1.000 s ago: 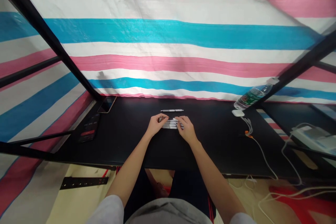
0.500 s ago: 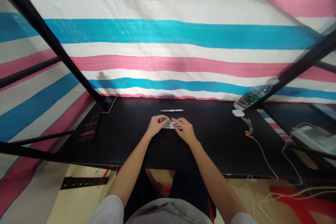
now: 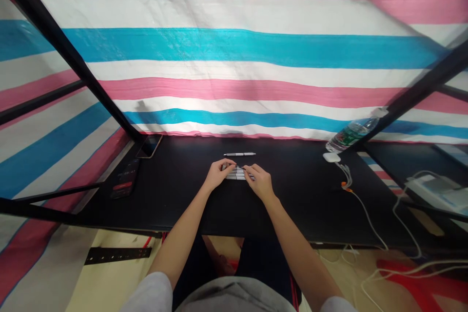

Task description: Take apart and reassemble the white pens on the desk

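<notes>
Several white pens [image 3: 236, 176] lie side by side in a row on the black table [image 3: 175, 185], partly covered by my fingers. Just beyond the row, my left hand [image 3: 218, 174] is closed in a pinch on one end of a thin dark-tipped pen [image 3: 239, 167]. My right hand [image 3: 259, 179] pinches the other end, its fingertips over the right ends of the row. Much of the held pen is hidden by my fingers. A single white-and-grey pen [image 3: 240, 154] lies crosswise farther back, apart from both hands.
Two phones, one at the back left [image 3: 149, 146] and a dark one [image 3: 125, 179] nearer, lie on the table's left. At the right are a water bottle [image 3: 354, 131], a white charger [image 3: 331, 157] and its cables [image 3: 365, 212]. Black frame posts [image 3: 80, 68] flank the table before a striped sheet.
My right fingers have drawn together and shifted slightly, so the dark part of the pen between my hands shows more plainly. My left hand has barely moved.
</notes>
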{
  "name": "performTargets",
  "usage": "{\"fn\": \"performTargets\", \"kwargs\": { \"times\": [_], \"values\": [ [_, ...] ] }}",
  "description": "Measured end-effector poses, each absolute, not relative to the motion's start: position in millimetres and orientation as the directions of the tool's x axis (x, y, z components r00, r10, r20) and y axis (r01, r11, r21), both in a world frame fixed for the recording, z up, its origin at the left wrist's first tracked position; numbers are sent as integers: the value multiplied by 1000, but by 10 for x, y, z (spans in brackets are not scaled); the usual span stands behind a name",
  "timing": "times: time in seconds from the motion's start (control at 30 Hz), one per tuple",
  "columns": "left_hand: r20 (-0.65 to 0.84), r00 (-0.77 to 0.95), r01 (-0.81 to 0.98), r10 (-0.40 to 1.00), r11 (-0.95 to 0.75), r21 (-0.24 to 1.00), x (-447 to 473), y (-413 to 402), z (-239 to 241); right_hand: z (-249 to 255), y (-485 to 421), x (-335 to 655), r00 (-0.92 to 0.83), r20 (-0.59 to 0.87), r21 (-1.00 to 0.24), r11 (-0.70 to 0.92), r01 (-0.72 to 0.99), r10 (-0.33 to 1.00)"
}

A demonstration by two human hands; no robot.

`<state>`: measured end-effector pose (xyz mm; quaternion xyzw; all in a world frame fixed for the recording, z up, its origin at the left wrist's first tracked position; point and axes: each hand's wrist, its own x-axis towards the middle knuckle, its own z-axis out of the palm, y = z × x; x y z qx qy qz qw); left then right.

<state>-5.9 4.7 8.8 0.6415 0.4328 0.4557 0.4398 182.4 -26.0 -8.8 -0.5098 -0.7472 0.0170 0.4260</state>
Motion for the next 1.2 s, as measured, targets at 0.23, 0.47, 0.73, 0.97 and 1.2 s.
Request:
{"fn": "performTargets", "kwargs": {
  "times": [0.23,0.47,0.73,0.97,1.2],
  "values": [
    [115,26,-44,993,-114,992,-62,147,-22,-113,-251,1843,-93,591,-493,451,744,801],
    [72,22,-171,997,-68,983,-54,142,1,-132,-242,1855,-102,619,-457,463,760,779],
    [70,71,-133,995,-60,989,-59,129,-9,-159,-226,1873,-71,654,-444,457,771,754],
    [65,106,-127,992,-52,991,-60,129,-30,-145,-235,1865,-95,646,-445,475,760,757],
    [78,129,-59,988,-71,996,-68,134,-55,-137,-238,1865,-107,645,-448,487,750,757]
  ]
}}
